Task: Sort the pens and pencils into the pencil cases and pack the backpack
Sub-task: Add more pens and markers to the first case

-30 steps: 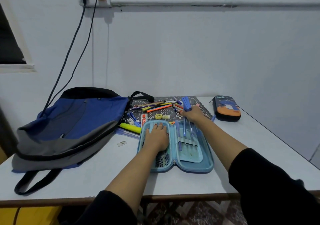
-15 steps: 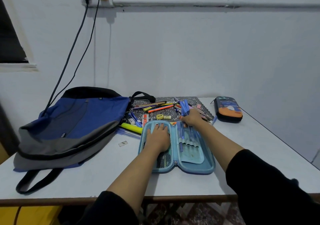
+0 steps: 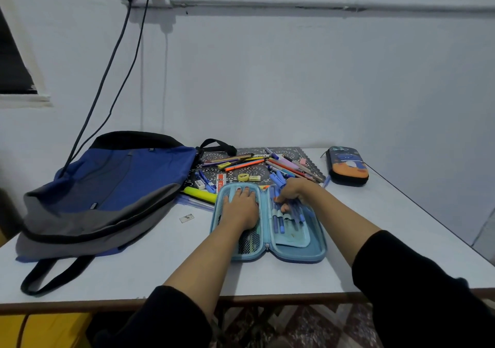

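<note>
One view only, from the camera on your head. It looks forward and down across the table (image 3: 375, 240) toward the wall (image 3: 294, 79) behind it. Wide-angle lens: the table's edges bow and the wall conduit (image 3: 321, 6) curves. Close range; your forearms enter from the bottom edge, left hand (image 3: 241, 208) and right hand (image 3: 293, 191) sit near frame centre. The near table edge and a strip of floor (image 3: 294, 326) show below. No second view to share ground with.
</note>
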